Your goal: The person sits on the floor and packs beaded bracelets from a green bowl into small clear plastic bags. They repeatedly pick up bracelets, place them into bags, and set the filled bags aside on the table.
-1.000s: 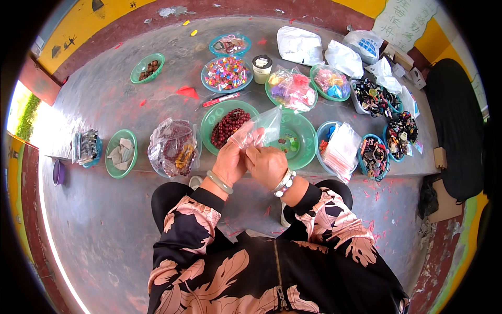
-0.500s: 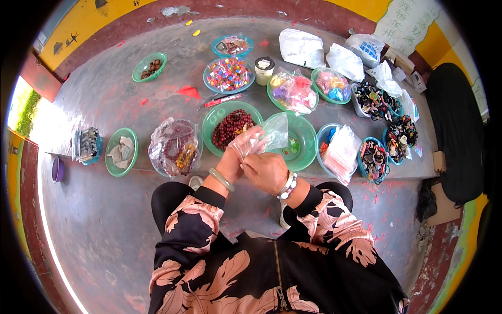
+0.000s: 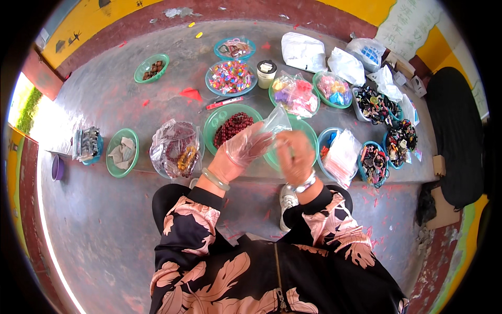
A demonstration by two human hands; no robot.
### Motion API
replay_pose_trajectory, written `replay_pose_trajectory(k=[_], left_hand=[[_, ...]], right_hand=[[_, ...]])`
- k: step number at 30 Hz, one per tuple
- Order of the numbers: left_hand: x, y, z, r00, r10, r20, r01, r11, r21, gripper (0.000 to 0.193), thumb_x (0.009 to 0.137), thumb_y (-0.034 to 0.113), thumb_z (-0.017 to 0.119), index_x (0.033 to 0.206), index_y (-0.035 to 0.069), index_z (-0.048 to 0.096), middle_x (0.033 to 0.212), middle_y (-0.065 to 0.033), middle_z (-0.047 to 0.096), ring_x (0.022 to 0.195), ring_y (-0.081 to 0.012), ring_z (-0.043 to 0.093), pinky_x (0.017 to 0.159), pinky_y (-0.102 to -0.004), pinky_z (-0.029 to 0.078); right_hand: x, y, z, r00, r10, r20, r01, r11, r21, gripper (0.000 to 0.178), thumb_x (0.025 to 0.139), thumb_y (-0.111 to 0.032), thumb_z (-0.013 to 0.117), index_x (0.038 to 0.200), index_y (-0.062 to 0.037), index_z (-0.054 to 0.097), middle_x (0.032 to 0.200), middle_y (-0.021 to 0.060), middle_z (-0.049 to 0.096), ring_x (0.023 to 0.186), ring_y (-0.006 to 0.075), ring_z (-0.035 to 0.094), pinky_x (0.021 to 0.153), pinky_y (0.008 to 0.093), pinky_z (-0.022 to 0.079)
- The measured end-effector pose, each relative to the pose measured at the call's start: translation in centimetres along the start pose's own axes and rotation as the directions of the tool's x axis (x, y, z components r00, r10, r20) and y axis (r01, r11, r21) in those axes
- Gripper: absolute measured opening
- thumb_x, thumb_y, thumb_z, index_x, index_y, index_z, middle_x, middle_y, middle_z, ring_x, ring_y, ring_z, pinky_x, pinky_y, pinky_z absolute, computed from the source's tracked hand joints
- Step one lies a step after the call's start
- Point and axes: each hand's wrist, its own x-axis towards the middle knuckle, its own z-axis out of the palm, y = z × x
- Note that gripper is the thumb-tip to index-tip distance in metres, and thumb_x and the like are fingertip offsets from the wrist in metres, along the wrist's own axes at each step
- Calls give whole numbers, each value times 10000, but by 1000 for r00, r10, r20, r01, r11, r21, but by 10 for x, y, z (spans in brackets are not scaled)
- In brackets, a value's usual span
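Observation:
A clear plastic bag (image 3: 274,125) is drawn over the fingers of my left hand (image 3: 235,155), and its loose end sticks up to the right. Those fingers look closed within the film; whether anything else is in them is hidden. My right hand (image 3: 296,157) is just to the right of the bag, smeared by motion, so its grip does not show. Behind my left hand sits a green bowl (image 3: 252,110) of dark red bead strings (image 3: 235,127). Another green bowl (image 3: 308,131) lies partly hidden behind my right hand.
To the right is a blue basket (image 3: 325,170) with a stack of clear bags (image 3: 342,156). A bag-lined bowl of bead strings (image 3: 175,146) stands left. Farther back are a bowl of colourful small pieces (image 3: 230,77), a lidded cup (image 3: 266,76) and a red-and-white marker (image 3: 225,103).
My right hand has come away from my left wrist and moved right. The bag now covers my left fingers and points upward. My left hand has shifted slightly.

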Motion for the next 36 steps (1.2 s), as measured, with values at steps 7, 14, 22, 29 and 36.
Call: replay_pose_trajectory(k=[7,14,22,29,36], left_hand=[[-1,5,15,997,-59,48,59,998,0,493,923,151,474,1383,89,309,1391,-77,353,1196,-292,447,986,-469,391],[-5,0,12,992,-94,81,106,979,-173,619,885,278,543,1415,132,258,1407,-56,329,1219,-299,417,1000,-531,358],[-7,1,-11,980,-193,-37,180,958,-225,599,906,401,473,1314,-22,358,1214,-271,495,1151,-372,484,974,-476,384],[-8,10,-2,967,-144,-212,123,987,-108,480,934,369,447,1162,-52,482,1077,-248,583,1039,-338,572,913,-438,446],[-11,7,-13,976,9,-219,14,994,107,330,944,226,463,1085,-59,553,992,-201,627,931,-305,625,844,-393,487]], right_hand=[[13,42,-5,686,663,299,-708,515,483,341,887,-337,574,989,-13,601,893,92,652,759,134,605,607,263,465],[10,51,-4,630,689,359,-772,502,390,262,910,-267,539,852,-20,605,643,31,616,557,105,590,469,224,423],[14,51,-11,684,725,77,-683,601,414,225,921,-218,516,800,-41,584,520,12,504,396,64,424,362,208,332],[15,58,-18,691,722,29,-653,607,453,209,922,-216,516,808,-54,581,510,-2,481,392,54,410,337,203,302],[10,65,-15,727,686,10,-610,640,467,194,915,-211,533,816,-54,589,510,-24,473,381,47,403,323,208,278]])
